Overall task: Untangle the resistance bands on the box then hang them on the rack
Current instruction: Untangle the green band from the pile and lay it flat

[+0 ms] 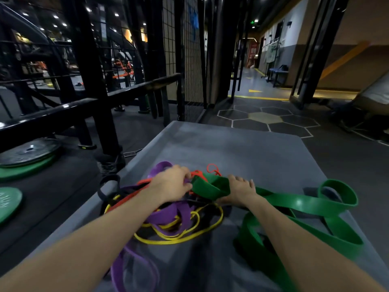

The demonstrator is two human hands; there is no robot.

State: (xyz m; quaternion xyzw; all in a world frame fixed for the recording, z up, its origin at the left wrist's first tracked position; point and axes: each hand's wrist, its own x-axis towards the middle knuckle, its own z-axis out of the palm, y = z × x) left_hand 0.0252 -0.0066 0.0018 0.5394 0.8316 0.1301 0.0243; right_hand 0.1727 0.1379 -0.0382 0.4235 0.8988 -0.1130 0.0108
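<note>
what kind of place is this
Most likely a gym: round weight plates lie on the dark floor at left, beside a black steel rack, and coloured rubber resistance bands are piled on a grey padded box.

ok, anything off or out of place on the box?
Only the tangle: purple band, yellow band and orange band are knotted together on the box. The green band sprawls to its right edge. Both hands work the knot; nothing looks damaged.

This is a gym. Weight plates [29, 151] lie on dark rubber flooring [69, 192] beside a black steel rack [94, 81], and exercise machines (orange-padded, dimly lit) [123, 69] stand behind a wire-mesh partition [189, 60].
</note>
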